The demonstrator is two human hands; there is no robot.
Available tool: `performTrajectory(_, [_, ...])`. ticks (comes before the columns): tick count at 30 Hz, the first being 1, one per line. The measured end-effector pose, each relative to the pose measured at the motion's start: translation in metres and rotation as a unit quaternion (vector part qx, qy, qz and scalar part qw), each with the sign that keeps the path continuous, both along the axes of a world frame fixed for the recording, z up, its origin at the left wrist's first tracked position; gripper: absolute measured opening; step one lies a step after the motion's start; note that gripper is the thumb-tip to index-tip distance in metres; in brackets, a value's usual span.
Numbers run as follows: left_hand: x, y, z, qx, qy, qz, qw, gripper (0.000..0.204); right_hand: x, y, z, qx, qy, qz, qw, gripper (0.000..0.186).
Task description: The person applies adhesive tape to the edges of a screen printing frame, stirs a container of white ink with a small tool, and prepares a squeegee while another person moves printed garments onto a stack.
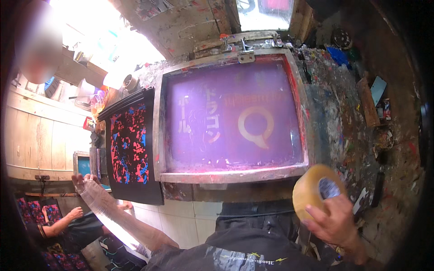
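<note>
In my right hand (337, 223) is a wide roll of clear, yellowish packing tape (307, 187), its core facing up and right, just off the near right corner of a screen-printing frame. My left hand (88, 180) reaches out to the left with its fingers closed at the end of a clear tape strip (120, 228). The shiny strip runs back along my left forearm. Between my hands lies the wooden screen frame (235, 175) with purple mesh (203, 153) showing pale lettering and a ring shape. Left of it rests a black fabric piece (131, 144) printed in red and blue.
Metal hinge clamps (246, 56) hold the frame's far edge. The paint-stained bench (334, 135) extends right, with a blue rag (337, 55) at the back. Another person's hand (74, 213) is near printed dark pieces (54, 212) at lower left. Containers (83, 90) stand at the far left.
</note>
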State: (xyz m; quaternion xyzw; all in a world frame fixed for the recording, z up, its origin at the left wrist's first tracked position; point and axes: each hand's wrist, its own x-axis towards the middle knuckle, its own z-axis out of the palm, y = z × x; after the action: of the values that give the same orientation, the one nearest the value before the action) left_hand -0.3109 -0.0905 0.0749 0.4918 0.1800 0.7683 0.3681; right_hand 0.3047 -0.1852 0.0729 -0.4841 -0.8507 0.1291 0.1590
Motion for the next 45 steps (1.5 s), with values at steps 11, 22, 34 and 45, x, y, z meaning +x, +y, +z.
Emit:
performTrajectory(11, [0.006,0.073,-0.05,-0.044,-0.231,-0.103,0.966,0.057,-0.052,-0.044,-0.084,-0.007,0.071,-0.164,0.984,0.085])
performTrajectory(22, [0.154,0.283,-0.114,-0.251,0.133,-0.145,0.948,0.037,-0.161,0.048,-0.103,-0.011,0.594,-0.186,0.782,0.031])
performTrajectory(34, [0.234,0.354,-0.192,-0.191,0.581,0.184,0.77,0.03,-0.234,0.037,-0.156,-0.602,0.755,-0.016,0.258,0.091])
performTrajectory(45, [0.235,0.342,-0.211,-0.117,0.594,0.215,0.766,0.082,-0.237,0.041,-0.151,-0.599,0.77,-0.041,0.214,0.088])
